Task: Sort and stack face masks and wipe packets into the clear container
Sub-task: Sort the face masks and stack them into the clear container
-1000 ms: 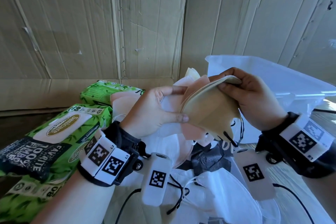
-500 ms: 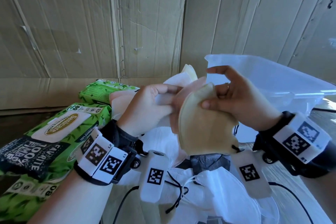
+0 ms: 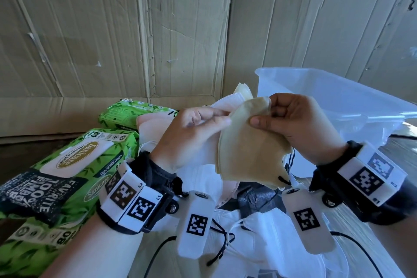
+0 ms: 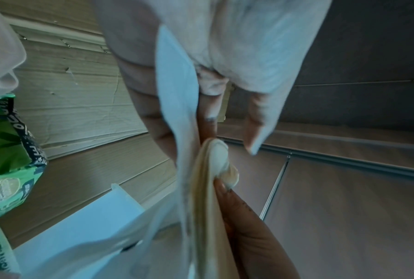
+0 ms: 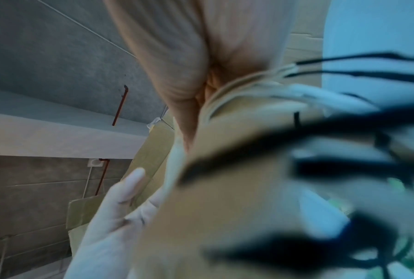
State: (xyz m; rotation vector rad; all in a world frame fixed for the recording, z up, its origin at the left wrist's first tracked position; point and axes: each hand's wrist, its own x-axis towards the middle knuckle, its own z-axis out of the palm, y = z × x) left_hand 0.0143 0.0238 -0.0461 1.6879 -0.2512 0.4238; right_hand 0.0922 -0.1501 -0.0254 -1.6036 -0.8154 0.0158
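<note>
My right hand pinches the top edge of a stack of tan face masks with black ear loops, held upright in mid-air. My left hand grips a bundle of white and pink masks just left of them, thumb against the tan stack. In the left wrist view the tan masks sit edge-on beside a white mask. The right wrist view is blurred, filled by the tan masks. The clear container stands behind my right hand. Green wipe packets lie at the left.
More white masks and a dark grey one are piled below my hands. Another green wipe packet lies further back. A cardboard wall closes off the far side. Black cables run from the wrist cameras.
My right hand regripped the tan masks, fingers now curled on their top edge. The tan stack turned upright and shifted slightly right, away from the white and pink bundle in my left hand.
</note>
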